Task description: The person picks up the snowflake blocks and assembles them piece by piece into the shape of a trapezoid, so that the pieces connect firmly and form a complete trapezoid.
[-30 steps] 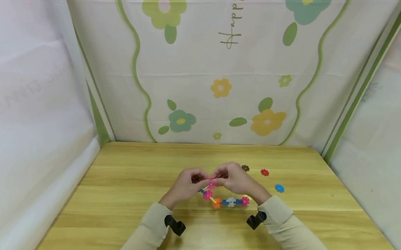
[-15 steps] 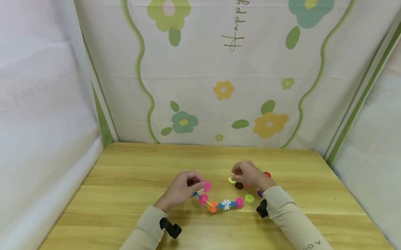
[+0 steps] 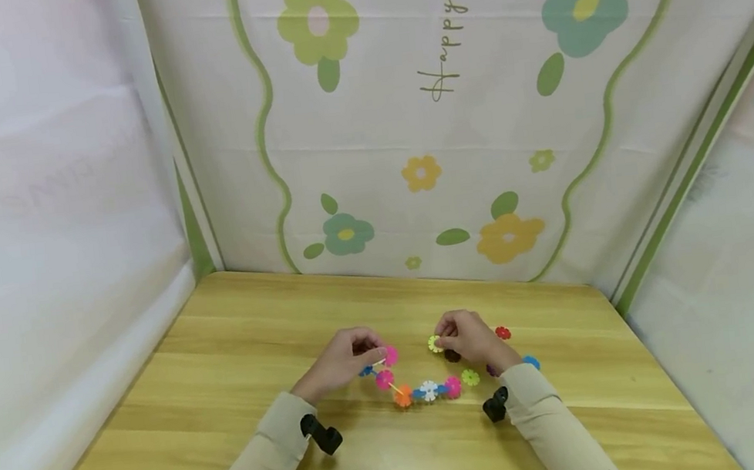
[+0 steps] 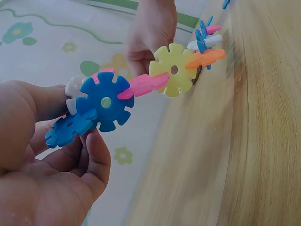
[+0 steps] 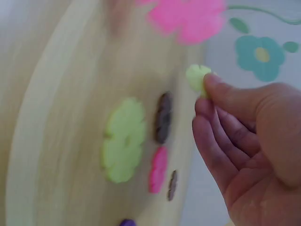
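A chain of interlocking snowflake discs (image 3: 404, 396) in pink, blue, white, orange and yellow curves over the table. My left hand (image 3: 342, 359) pinches its far left end, beside a pink disc (image 3: 389, 355). In the left wrist view, thumb and fingers grip the end near a white disc and a blue disc (image 4: 106, 101), then pink and yellow (image 4: 174, 70) follow. Apart from the chain, my right hand (image 3: 470, 335) pinches a single yellow-green snowflake disc (image 3: 434, 344) between thumb and fingertips. In the right wrist view this disc (image 5: 195, 76) is partly covered by the thumb.
Loose discs lie around my right hand: yellow-green (image 3: 470, 378), dark brown (image 3: 453, 356), red (image 3: 503, 333), blue (image 3: 531, 362) and a partly hidden purple one. A pink disc (image 5: 158, 169) shows in the right wrist view. Fabric walls (image 3: 365, 128) bound the wooden table (image 3: 233, 321).
My hands were together at the pink disc; the right hand has moved away to the right and taken hold of a yellow-green disc. The left hand keeps the chain, shifted slightly left.
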Available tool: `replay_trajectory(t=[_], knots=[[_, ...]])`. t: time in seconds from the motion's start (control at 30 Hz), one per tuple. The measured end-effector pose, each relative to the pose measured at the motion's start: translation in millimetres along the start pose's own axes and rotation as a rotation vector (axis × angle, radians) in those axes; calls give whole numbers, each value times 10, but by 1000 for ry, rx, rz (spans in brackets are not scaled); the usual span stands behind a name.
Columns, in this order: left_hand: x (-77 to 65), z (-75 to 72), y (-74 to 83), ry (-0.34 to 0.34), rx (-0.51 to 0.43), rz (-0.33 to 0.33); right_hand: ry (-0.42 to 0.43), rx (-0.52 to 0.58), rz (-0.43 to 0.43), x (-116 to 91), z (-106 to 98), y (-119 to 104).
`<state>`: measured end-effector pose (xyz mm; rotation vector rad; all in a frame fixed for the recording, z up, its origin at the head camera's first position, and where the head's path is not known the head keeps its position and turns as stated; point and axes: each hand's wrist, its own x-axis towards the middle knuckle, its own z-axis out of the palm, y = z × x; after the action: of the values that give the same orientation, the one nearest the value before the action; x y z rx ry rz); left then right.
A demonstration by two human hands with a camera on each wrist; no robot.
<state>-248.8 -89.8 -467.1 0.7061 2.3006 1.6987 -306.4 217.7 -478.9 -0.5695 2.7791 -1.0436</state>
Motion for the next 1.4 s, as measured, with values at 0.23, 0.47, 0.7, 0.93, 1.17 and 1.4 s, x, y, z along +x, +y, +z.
replay_trajectory(t=[0.23,0.47,0.7,0.93,1.17,1.4], knots=[[-7,20,-20,5,12,-36,-50,240,-5,-184,-33,-208],[22,26,-12,-12,9,-12,-93,473,86,-307,-24,-392],[59,35,6,-31,5,3,-102,551,110,-329,20,-532],[69,76,65,-49,29,17,-119,616,160,-335,62,-601],[77,124,98,-94,100,97,-125,660,218,-324,106,-628],[58,163,96,-76,91,161,-103,676,240,-340,147,-688]])
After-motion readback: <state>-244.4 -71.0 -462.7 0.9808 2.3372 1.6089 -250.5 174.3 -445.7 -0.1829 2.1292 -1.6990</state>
